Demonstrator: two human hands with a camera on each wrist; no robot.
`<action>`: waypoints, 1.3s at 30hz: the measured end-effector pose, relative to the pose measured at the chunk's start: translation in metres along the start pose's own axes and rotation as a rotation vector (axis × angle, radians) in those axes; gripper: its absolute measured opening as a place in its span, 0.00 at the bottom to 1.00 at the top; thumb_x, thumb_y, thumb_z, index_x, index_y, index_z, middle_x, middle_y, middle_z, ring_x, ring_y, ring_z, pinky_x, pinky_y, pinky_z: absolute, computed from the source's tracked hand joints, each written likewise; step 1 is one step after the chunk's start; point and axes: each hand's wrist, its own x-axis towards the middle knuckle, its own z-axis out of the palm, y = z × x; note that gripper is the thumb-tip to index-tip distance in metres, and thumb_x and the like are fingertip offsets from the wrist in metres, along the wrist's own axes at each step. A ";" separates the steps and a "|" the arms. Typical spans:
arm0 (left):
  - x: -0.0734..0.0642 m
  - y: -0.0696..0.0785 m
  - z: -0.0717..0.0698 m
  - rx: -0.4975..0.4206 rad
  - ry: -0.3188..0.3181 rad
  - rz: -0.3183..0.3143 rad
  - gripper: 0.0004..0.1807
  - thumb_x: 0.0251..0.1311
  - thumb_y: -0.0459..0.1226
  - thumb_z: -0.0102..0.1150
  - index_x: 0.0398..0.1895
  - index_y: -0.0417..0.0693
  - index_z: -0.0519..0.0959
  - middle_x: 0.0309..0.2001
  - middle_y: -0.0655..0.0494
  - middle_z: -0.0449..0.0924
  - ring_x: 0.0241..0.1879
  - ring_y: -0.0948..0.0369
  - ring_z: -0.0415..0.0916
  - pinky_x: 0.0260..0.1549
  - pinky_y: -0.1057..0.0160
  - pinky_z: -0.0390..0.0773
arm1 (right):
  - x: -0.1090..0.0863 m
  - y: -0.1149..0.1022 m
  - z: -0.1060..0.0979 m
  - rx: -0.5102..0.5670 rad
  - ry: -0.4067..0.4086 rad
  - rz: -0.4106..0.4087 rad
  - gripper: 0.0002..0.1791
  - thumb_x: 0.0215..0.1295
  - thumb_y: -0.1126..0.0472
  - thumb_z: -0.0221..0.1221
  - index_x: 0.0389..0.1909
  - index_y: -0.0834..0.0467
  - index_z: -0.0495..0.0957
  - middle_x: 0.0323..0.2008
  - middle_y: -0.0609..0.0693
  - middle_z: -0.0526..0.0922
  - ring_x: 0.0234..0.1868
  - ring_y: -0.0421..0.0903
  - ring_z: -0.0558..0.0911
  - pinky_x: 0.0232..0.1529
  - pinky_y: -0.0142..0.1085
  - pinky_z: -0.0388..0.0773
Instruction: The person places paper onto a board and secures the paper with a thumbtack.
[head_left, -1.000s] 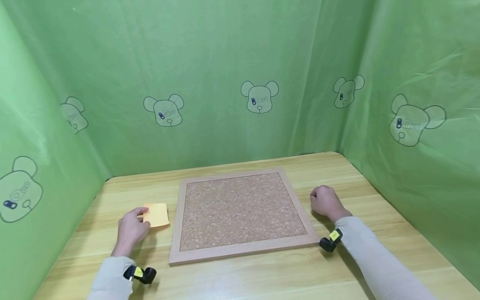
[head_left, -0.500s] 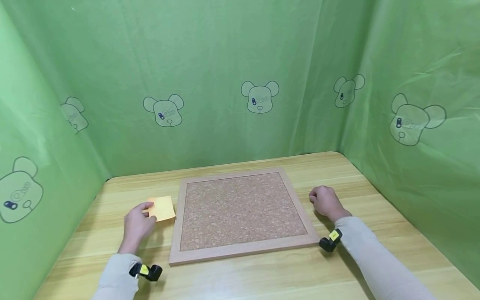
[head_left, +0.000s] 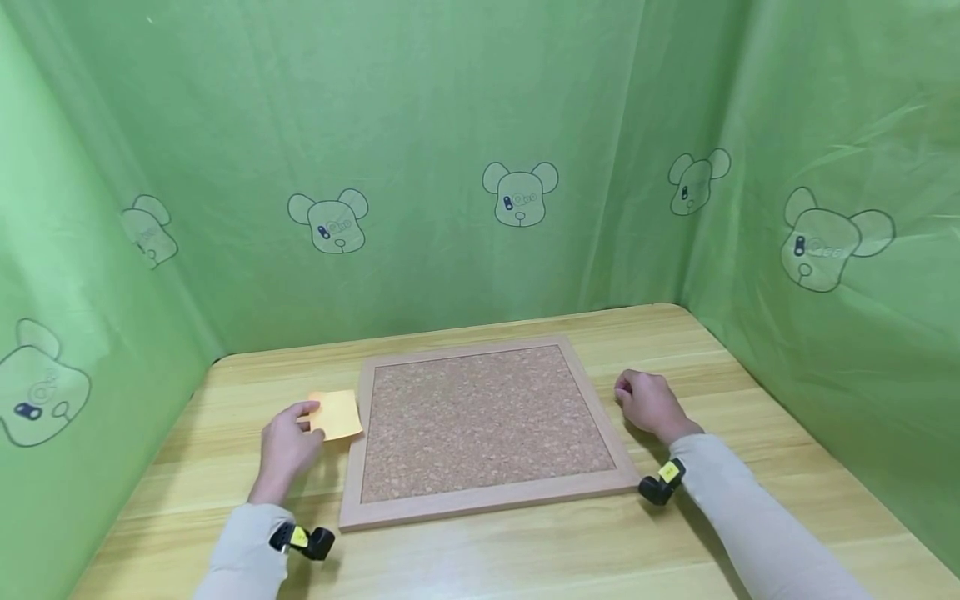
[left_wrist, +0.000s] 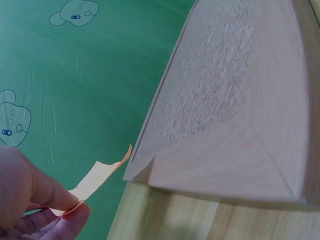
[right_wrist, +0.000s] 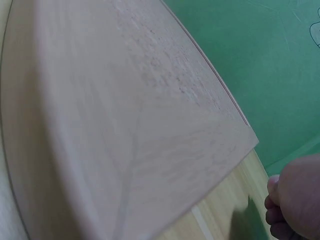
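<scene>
A framed cork board (head_left: 487,417) lies flat on the wooden table. My left hand (head_left: 287,444) pinches a yellow-orange sticky note (head_left: 339,414) by its left edge, thumb against fingers. The note's right edge overlaps the left side of the board's frame in the head view. From the left wrist, the sticky note (left_wrist: 97,181) looks bent, its far end curling up, and hangs off the table near the frame's corner (left_wrist: 135,170). To the right of the board, my right hand (head_left: 652,406) is at the table with fingers curled in; nothing shows in it.
Wood-grain table (head_left: 487,558) surrounds the board on all sides. A green sheet (head_left: 420,275) printed with bear heads closes off the back, left and right. Each wrist carries a small black camera (head_left: 303,542) on a strap.
My left hand has carried the sticky note rightward and slightly away from me, from beside the board to its frame's left edge. My right hand has hardly moved.
</scene>
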 end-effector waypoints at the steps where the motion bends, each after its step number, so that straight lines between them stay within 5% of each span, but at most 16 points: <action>1: 0.000 0.000 0.001 -0.003 -0.002 -0.002 0.26 0.51 0.26 0.55 0.57 0.32 0.74 0.52 0.30 0.76 0.50 0.39 0.76 0.43 0.48 0.79 | 0.000 0.000 0.000 0.007 0.001 0.002 0.04 0.65 0.67 0.58 0.29 0.61 0.77 0.25 0.53 0.79 0.30 0.52 0.78 0.34 0.48 0.76; 13: 0.002 0.008 0.011 -0.025 -0.013 0.021 0.26 0.50 0.25 0.56 0.57 0.32 0.74 0.53 0.30 0.75 0.49 0.39 0.76 0.42 0.49 0.80 | 0.001 -0.002 0.004 0.049 0.053 0.006 0.10 0.65 0.71 0.55 0.44 0.70 0.79 0.38 0.64 0.83 0.41 0.62 0.82 0.46 0.54 0.77; 20: 0.004 0.014 0.019 -0.041 -0.017 0.015 0.26 0.50 0.24 0.56 0.57 0.33 0.75 0.54 0.31 0.75 0.50 0.40 0.76 0.42 0.50 0.80 | 0.001 -0.003 0.003 0.060 0.046 -0.004 0.05 0.63 0.74 0.56 0.35 0.66 0.80 0.33 0.60 0.83 0.38 0.60 0.81 0.42 0.53 0.78; 39: 0.007 0.030 0.040 -0.065 -0.096 0.008 0.28 0.51 0.23 0.54 0.60 0.35 0.73 0.54 0.33 0.75 0.49 0.44 0.77 0.36 0.56 0.82 | 0.007 -0.012 -0.001 0.150 0.019 0.010 0.05 0.62 0.68 0.58 0.36 0.65 0.81 0.28 0.53 0.81 0.32 0.50 0.79 0.36 0.46 0.77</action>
